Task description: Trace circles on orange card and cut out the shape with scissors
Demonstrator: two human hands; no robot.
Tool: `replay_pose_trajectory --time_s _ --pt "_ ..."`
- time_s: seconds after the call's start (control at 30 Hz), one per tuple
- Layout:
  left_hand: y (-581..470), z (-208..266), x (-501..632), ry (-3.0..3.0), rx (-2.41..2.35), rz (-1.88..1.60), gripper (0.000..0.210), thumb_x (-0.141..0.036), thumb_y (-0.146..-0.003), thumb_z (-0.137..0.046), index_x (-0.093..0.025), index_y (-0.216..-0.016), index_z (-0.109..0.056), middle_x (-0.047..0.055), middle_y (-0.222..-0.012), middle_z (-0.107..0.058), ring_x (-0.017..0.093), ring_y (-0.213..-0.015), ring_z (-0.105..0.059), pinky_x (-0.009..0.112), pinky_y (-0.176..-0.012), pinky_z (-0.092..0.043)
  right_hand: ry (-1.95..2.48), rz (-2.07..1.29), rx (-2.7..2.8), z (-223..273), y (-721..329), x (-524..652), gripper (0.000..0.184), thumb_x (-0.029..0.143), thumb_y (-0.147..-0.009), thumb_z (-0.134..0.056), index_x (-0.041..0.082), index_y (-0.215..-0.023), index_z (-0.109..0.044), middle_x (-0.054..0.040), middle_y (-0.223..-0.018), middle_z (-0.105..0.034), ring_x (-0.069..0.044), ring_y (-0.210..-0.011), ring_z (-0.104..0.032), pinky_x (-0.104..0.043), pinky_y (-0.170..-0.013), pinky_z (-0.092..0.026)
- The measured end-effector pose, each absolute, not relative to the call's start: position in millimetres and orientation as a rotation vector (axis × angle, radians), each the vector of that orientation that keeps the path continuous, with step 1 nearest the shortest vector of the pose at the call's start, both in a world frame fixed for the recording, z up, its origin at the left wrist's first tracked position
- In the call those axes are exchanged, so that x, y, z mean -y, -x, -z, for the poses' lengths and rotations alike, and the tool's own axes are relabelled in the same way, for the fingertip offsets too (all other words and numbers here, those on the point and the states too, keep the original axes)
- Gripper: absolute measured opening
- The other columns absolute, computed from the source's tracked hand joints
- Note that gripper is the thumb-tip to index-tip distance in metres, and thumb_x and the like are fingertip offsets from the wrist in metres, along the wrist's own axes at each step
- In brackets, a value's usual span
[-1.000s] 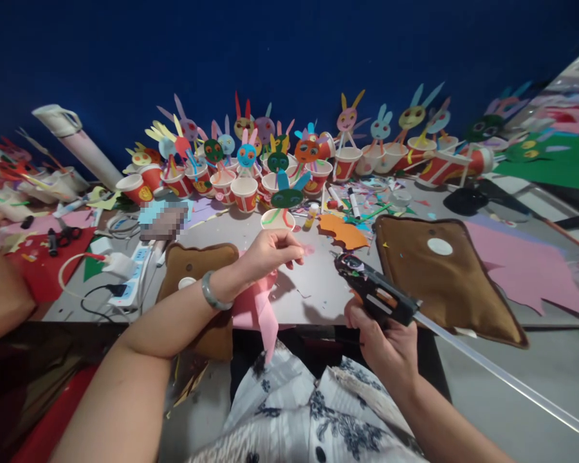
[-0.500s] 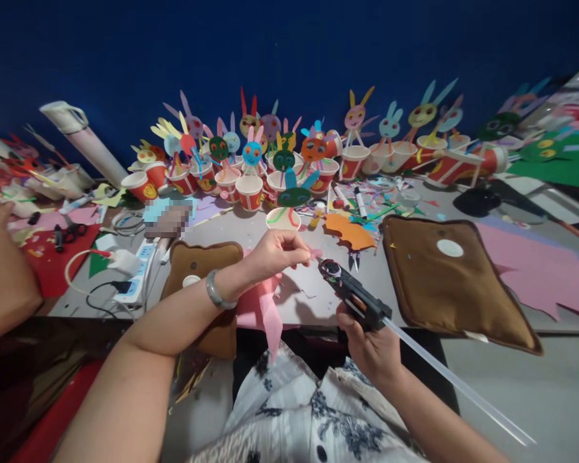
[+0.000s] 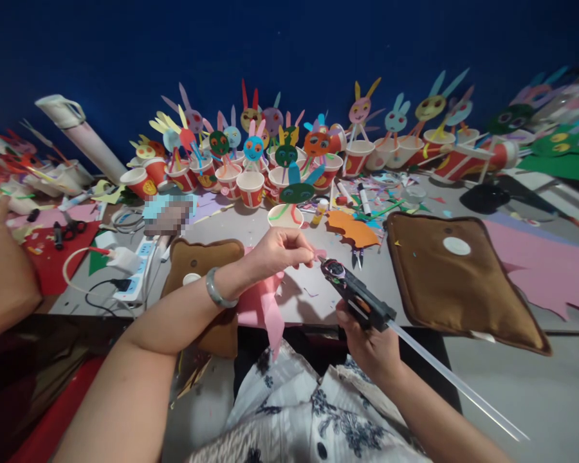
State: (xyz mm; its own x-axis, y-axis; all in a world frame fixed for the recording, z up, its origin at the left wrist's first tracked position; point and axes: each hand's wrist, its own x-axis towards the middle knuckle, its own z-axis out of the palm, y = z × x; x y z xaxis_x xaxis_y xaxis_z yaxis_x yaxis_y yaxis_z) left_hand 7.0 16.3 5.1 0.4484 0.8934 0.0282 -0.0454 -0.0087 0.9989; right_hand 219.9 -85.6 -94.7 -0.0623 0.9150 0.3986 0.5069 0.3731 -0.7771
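Observation:
My left hand (image 3: 289, 249) pinches a small pink paper piece (image 3: 320, 254) between thumb and fingers. In my right hand (image 3: 374, 344) is a black hot glue gun (image 3: 359, 296), its nozzle at the pink piece; I cannot tell if they touch. A long clear glue stick (image 3: 463, 382) sticks out of the gun's back. Under my left wrist, pink paper (image 3: 270, 312) hangs over the table edge. Just beyond my left hand stands a paper cup (image 3: 285, 217) with a green rabbit-eared paper face (image 3: 296, 191).
Brown cushion-like pads (image 3: 463, 276) lie on both sides. A power strip (image 3: 139, 273) with cables is at left, beside another person's arm (image 3: 9, 270). Red paper cups (image 3: 250, 188) with paper rabbits line the back. Orange paper (image 3: 354, 228), markers (image 3: 364, 199) and scraps lie in between.
The view has shifted slightly. Both hands keep almost the same pose, with the pink piece still held at the glue gun's nozzle.

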Motion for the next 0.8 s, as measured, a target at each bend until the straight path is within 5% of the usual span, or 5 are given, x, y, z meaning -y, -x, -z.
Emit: replay_pose_trajectory --time_s 0.5,0.8 --pt "-4 -7 -15 -1.367 -0.822 -0.902 0.013 -0.022 -0.068 -0.067 -0.016 -0.058 -0.061 0.001 -0.059 -0.065 0.01 -0.061 -0.058 0.022 -0.058 -0.044 1.305 -0.488 1.731 81 -218 84 0.025 0.042 -0.096 -0.053 0.021 -0.085 -0.062 0.0004 -0.066 -0.061 -0.016 -0.053 -0.057 -0.028 -0.053 -0.048" --pt "-4 -6 -16 -1.388 -0.833 -0.893 0.012 -0.021 -0.068 -0.067 -0.016 -0.058 -0.061 0.002 -0.06 -0.066 0.011 -0.063 -0.06 0.022 -0.059 -0.045 1.24 -0.426 1.756 77 -217 83 0.014 0.034 -0.094 -0.057 0.022 -0.092 -0.064 -0.0016 -0.074 -0.068 -0.018 -0.061 -0.065 -0.027 -0.055 -0.051"
